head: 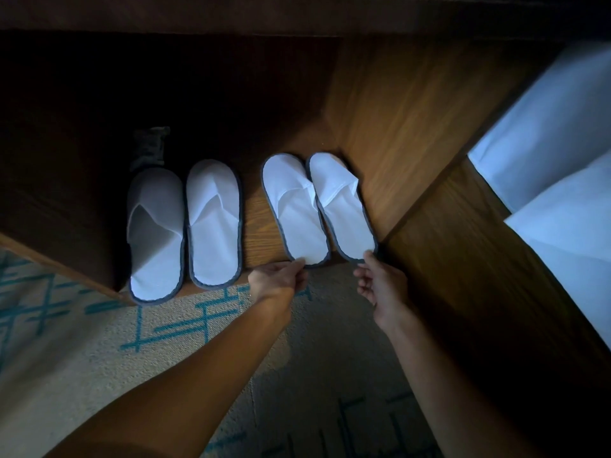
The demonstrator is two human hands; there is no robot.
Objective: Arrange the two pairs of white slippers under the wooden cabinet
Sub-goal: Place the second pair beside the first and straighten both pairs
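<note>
Two pairs of white slippers with grey trim lie toes-in on the wooden base under the cabinet. The left pair (185,229) sits side by side, heels at the front edge. The right pair (317,206) is angled slightly left, close to the cabinet's right side panel (396,133). My left hand (277,280) pinches the heel of that pair's left slipper (296,209). My right hand (380,282) touches the heel of that pair's right slipper (344,206) with its fingertips; whether it grips the heel is unclear.
A beige carpet with teal line pattern (185,325) lies in front of the cabinet. White bedding (555,153) hangs at the right beyond the wooden panel. A dark object (148,147) sits behind the leftmost slipper. The space under the cabinet is dark.
</note>
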